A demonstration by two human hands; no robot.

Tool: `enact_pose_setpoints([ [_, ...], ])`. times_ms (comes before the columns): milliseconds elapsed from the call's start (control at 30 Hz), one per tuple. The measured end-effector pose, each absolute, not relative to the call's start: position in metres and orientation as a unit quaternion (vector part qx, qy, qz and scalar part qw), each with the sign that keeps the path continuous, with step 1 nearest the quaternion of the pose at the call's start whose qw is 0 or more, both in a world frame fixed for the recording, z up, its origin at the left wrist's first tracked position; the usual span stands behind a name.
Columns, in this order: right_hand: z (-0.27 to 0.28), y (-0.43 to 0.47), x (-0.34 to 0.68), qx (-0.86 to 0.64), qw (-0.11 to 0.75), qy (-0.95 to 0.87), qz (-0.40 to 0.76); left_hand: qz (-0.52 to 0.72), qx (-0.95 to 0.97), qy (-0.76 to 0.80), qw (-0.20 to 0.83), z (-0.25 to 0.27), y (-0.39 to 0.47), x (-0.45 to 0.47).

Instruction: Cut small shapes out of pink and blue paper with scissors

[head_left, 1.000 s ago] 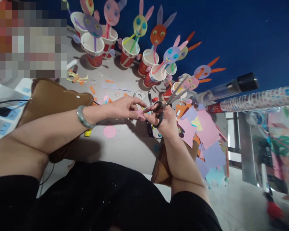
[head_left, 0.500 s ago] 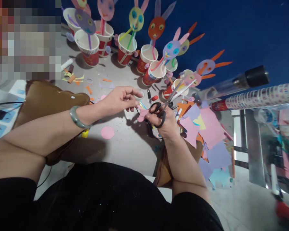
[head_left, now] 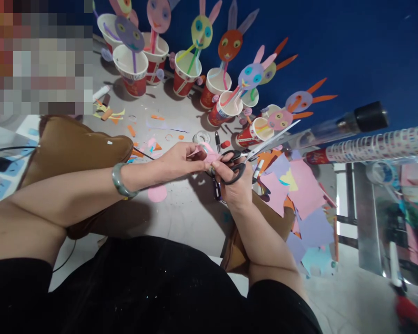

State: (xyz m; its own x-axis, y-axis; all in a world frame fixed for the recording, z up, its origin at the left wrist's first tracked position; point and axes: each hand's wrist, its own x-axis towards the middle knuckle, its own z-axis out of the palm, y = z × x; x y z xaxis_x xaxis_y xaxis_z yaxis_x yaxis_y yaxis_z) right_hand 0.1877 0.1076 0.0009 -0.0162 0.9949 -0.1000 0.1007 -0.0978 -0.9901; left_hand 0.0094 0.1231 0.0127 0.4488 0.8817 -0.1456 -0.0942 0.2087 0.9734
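My left hand [head_left: 186, 158] pinches a small pink paper piece [head_left: 212, 153] between thumb and fingers, above the middle of the table. Close beside it, my right hand [head_left: 235, 181] has its fingers in the black handles of a pair of scissors [head_left: 252, 155]. The blades point up and to the right, away from the paper. Thumb and fingertips of my right hand also touch the right side of the pink piece. A pink paper circle [head_left: 157, 193] lies on the table below my left wrist.
Red and white paper cups [head_left: 130, 74] with paper rabbit heads on straws line the blue wall. Coloured paper sheets [head_left: 306, 185] are piled at the right, near a long stack of cups [head_left: 376, 146]. Scraps, a tape roll [head_left: 201, 137] and a black marker [head_left: 218, 141] lie behind my hands.
My left hand has moved slightly right and down and now grips the pink paper, where before its fingers were more spread. The scissors have tilted further to the right.
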Motion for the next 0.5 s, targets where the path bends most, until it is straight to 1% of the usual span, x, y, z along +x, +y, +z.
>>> enact_pose_setpoints([
  [133, 0.0002, 0.1053, 0.1878, -0.542, 0.450, -0.516, 0.488, 0.354, 0.539, 0.390, 0.658, 0.0117, 0.1245, 0.0064],
  [267, 0.0028, 0.1055, 0.1918, -0.533, 0.420, -0.542, 0.496, 0.383, 0.531, 0.394, 0.645, 0.0115, 0.1264, 0.0037],
  [400, 0.0056, 0.1045, 0.1931, -0.506, 0.394, -0.586, 0.495, 0.442, 0.466, 0.372, 0.670, 0.0114, 0.1286, 0.0033],
  [500, 0.0063, 0.1036, 0.1911, -0.492, 0.360, -0.615, 0.501, 0.471, 0.420, 0.343, 0.696, 0.0114, 0.1298, 0.0029],
])
